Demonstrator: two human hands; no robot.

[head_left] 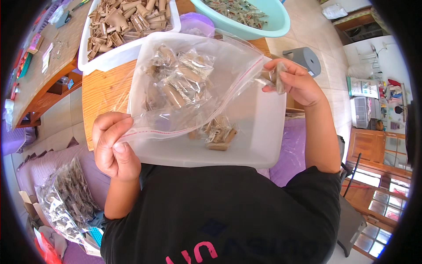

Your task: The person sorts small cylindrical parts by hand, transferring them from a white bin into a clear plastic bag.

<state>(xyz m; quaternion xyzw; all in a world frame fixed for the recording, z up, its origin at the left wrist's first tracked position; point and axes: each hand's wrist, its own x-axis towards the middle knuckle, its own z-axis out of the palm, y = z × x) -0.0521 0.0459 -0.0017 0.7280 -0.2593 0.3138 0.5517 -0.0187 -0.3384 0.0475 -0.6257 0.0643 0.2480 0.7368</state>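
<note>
A large clear zip bag (165, 121) lies over a white plastic tub (263, 132), with several small clear packets of brown plastic parts (189, 77) inside it. My left hand (115, 145) pinches one end of the bag's mouth between thumb and fingers. On the other side, my right hand (296, 81) grips a small packet of brown parts (276, 78) beside the bag's far corner; whether it also holds the bag edge I cannot tell. Below the bag's mouth, a few more packets (221, 135) rest on the tub's bottom.
Behind stand a white bin (175, 15) heaped with loose brown parts and a turquoise basin (277, 26) of small metal pieces. The tub sits by a wooden table (103, 92). A big bag of packets (70, 198) lies on the left seat. A grey cylinder (303, 61) stands at right.
</note>
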